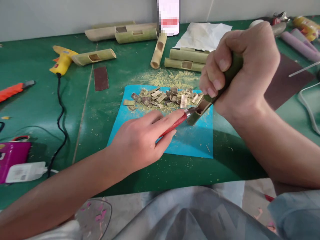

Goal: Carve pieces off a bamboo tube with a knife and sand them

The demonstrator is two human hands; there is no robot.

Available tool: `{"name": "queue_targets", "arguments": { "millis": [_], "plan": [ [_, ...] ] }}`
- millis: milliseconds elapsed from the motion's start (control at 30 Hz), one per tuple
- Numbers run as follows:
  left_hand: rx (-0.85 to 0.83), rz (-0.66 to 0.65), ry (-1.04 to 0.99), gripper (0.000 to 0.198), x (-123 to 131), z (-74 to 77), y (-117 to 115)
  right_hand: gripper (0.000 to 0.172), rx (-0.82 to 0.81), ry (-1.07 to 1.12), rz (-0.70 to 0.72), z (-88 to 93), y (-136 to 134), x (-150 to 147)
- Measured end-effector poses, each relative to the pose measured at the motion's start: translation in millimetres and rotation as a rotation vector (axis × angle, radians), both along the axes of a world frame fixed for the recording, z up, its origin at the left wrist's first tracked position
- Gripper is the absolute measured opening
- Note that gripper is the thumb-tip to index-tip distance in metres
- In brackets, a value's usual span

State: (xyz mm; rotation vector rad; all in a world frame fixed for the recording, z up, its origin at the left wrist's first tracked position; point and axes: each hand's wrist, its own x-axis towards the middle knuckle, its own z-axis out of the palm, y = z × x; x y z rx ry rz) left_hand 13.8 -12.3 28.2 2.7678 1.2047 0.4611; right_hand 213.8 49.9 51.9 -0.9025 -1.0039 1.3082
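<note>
Carving step: right hand clamped on bamboo tube, left hand gripping red-handled knife, blade seemingly paring its end; steadiness needed.

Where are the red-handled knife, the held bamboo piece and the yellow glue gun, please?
red-handled knife (175,124): head view, on the red handle.
bamboo piece (198,113): head view, on its cut lower end.
yellow glue gun (62,60): head view, on its body.

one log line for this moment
left hand: holds red-handled knife | right hand: grips bamboo tube | contact: knife at tube's open end | below: blue mat, chips
</note>
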Motion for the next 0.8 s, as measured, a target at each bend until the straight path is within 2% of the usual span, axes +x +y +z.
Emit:
{"name": "queue_targets", "arguments": {
  "millis": [100, 333, 567, 700, 800],
  "plan": [
    [-0.049, -0.015, -0.033, 0.041, 0, -1.6, 2, 0.040, 0.029, 0.037, 0.029, 1.2, 2, 2],
    [-0.203, -0.068, -0.183, 0.039, -4, 1.1, 6, 0.043, 0.088, -0.029, 0.027, 5.4, -3, -5],
    [-0.246, -0.023, -0.242, 0.033, -4, 10.0, 9, 0.041, 0.068, 0.061, 0.096, 7.2, 2, 1],
    [-0.316, 0.073, -0.331, 0.033, -4, 18.4, 8, 0.037, 0.060, 0.115, 0.098, 10.0, 9, 11],
    [-0.344, 0.122, -0.353, 0.034, -4, 20.5, 7, 0.036, 0.017, 0.231, 0.158, 9.9, 13, 16]
  ]
}}
